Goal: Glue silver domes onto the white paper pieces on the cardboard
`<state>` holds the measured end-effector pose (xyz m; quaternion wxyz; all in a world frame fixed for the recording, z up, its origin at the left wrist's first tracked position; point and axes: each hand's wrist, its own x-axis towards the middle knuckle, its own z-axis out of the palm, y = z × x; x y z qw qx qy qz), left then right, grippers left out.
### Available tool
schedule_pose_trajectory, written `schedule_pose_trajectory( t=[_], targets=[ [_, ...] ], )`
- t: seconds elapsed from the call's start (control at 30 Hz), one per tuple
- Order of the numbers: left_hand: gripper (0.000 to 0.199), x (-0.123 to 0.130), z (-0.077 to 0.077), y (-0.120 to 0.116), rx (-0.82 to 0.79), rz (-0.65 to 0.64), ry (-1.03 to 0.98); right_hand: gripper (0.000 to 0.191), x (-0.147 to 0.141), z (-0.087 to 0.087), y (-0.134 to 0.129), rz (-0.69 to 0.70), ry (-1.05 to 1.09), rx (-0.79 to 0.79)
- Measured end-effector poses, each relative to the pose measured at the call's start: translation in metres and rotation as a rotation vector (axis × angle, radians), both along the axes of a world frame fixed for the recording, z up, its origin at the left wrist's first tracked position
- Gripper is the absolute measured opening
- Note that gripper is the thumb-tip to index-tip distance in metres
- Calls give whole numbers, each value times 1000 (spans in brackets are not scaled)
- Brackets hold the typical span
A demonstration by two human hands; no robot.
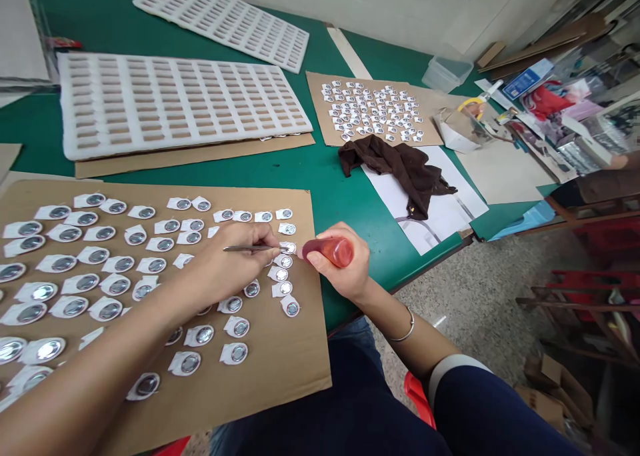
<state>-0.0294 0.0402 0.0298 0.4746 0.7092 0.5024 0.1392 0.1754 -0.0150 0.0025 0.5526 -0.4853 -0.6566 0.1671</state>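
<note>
My left hand (235, 253) is closed on thin metal tweezers (243, 248), their tip over a small round silver piece (289, 248) on a white tab. Wrapped around a red squeeze bottle (330, 250), my right hand (353, 273) tilts it so that its nozzle points at the same piece. Whether the nozzle touches the piece I cannot tell. Many similar silver rounds on white tabs lie in rough rows on the brown cardboard sheet (280, 356) beneath my hands. My left forearm hides some of them.
White slotted foam trays (185, 103) lie beyond the cardboard on the green table (345, 209). A second board (320, 103) carries smaller tabbed pieces. Nearby are a brown cloth (400, 169), white paper (425, 233), a clear plastic box (445, 73) and yellow-handled scissors (473, 107).
</note>
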Motion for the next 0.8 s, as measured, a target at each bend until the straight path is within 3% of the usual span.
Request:
schedule_pose_trajectory(
  t=[0.3, 0.63, 0.73, 0.8],
  targets=[
    [16, 0, -1, 1, -3, -19, 16, 20, 0, -2, 1, 12, -8, -13],
    [18, -2, -12, 3, -3, 9, -3, 23, -1, -1, 2, 31, 34, -22],
    [17, -2, -11, 1, -7, 28, 11, 23, 2, -2, 2, 8, 135, -102],
    [17, -1, -7, 0, -25, 39, -1, 27, 7, 0, 4, -21, 316, -205]
  ],
)
